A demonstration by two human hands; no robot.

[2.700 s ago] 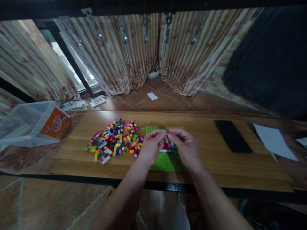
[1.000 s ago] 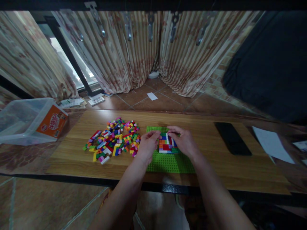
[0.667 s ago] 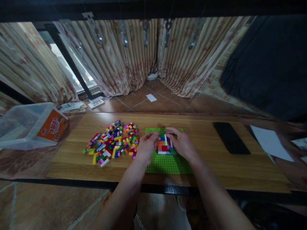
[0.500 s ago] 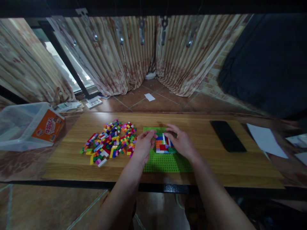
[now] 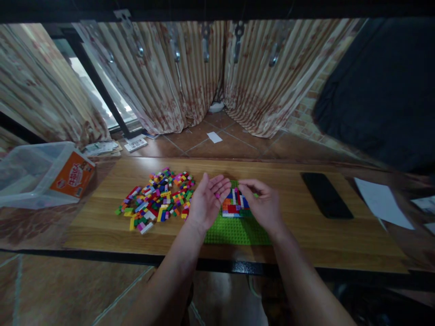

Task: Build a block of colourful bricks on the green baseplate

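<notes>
My left hand (image 5: 208, 201) is turned palm up, its fingers stretched and slightly cupped. A small pink brick (image 5: 218, 195) lies in it, against the fingers. My right hand (image 5: 263, 201) is closed in a pinch over the far right part of the build; whatever is between its fingertips is too small to make out. Below both hands is a green studded baseplate (image 5: 238, 233). On it stands a low block of toy bricks (image 5: 234, 208) in red, orange, white, blue and green, partly hidden by my hands.
A loose heap of coloured bricks (image 5: 154, 199) lies left of the baseplate on the wooden table (image 5: 108, 226). A clear plastic box (image 5: 37, 176) with an orange label stands at the far left. To the right are a black phone (image 5: 326, 195) and white paper (image 5: 384, 203).
My left hand has turned from a pinch to palm up, showing the pink brick. My right hand's fingers have drawn into a pinch. The view has shifted slightly.
</notes>
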